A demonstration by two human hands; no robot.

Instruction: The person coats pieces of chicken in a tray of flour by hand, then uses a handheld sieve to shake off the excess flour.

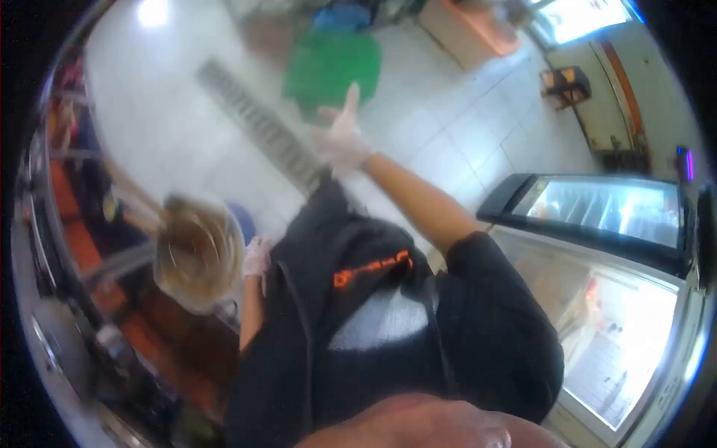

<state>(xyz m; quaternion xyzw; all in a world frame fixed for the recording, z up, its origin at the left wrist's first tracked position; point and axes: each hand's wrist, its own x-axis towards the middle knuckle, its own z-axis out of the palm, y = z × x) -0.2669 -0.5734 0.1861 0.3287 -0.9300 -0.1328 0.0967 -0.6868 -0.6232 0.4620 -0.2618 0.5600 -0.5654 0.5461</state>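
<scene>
My right hand [345, 143], in a thin clear glove, reaches out ahead over the tiled floor, its fingers spread and nothing in them. Beyond its fingertips, a green object [332, 69] like a mat or stool top overlaps it in this view. My left hand [258, 258], also gloved, is low by my side, right at the edge of a round container [196, 254] with brownish contents and a pale, film-like rim. Blur smears its fingers, so I cannot tell whether they grip that edge. A dark apron [321, 224] with orange lettering covers my front.
A long floor grate [258, 119] runs diagonally across white tiles. To the right stands a glass-topped display freezer [597, 213]. An orange bin [470, 33] and a small dark stool-like object [566, 86] are farther back. Cluttered shelving [82, 224] lines the left.
</scene>
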